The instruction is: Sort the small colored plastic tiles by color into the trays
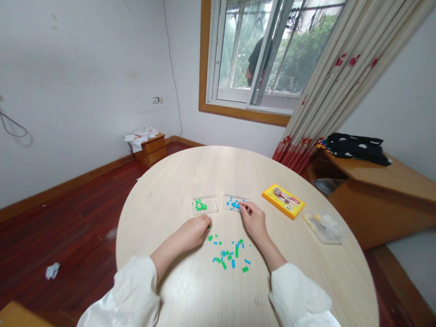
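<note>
Small green and blue plastic pieces (237,251) lie scattered on the table between my forearms. Behind them stand two shallow clear trays. The left tray (211,210) holds several green pieces (200,205); the right tray (227,209) holds several blue pieces (233,203). My left hand (198,230) rests just in front of the green tray with its fingers curled closed, a bit of green showing by the fingertips. Over the right edge of the blue tray, my right hand (254,220) has thumb and fingers pinched together. What sits in either grip is too small to make out.
A yellow box (283,200) lies on the round wooden table (204,290), right of the trays. Beside it is a clear container (323,227) with pale contents. A wooden desk (371,190) with dark cloth stands to the right. Beyond the window a person (255,59) is partly visible.
</note>
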